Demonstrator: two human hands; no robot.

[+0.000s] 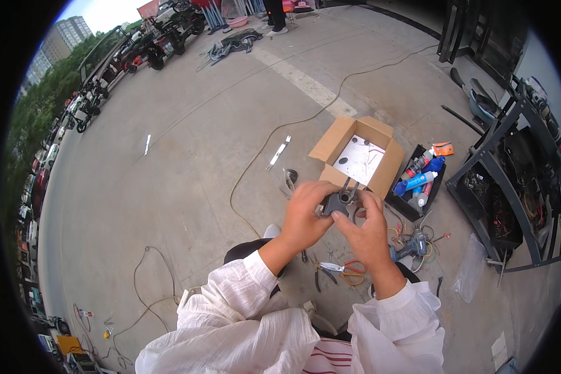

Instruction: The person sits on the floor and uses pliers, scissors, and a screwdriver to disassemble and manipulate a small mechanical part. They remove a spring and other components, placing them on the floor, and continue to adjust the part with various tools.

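Between my two hands is a small dark grey part [335,206] with a round metal-rimmed hole on its top and two thin prongs pointing away from me. My left hand [306,210] grips its left side, fingers curled around it. On the other side my right hand [364,229] closes on it, thumb pressed against the near face. What kind of part it is, I cannot tell. Just beyond my hands stands an open cardboard box [386,159] with a white sheet and small dark pieces in it. A round black item [290,176] lies left of the box.
Below my hands lie red-handled scissors [353,269], pliers [318,278] and a blue cordless power tool [411,247] among loose wires. A black tray [411,214] holds bottles and tubes. A dark metal rack [480,163] stands at right. A long cable [235,187] crosses the ground.
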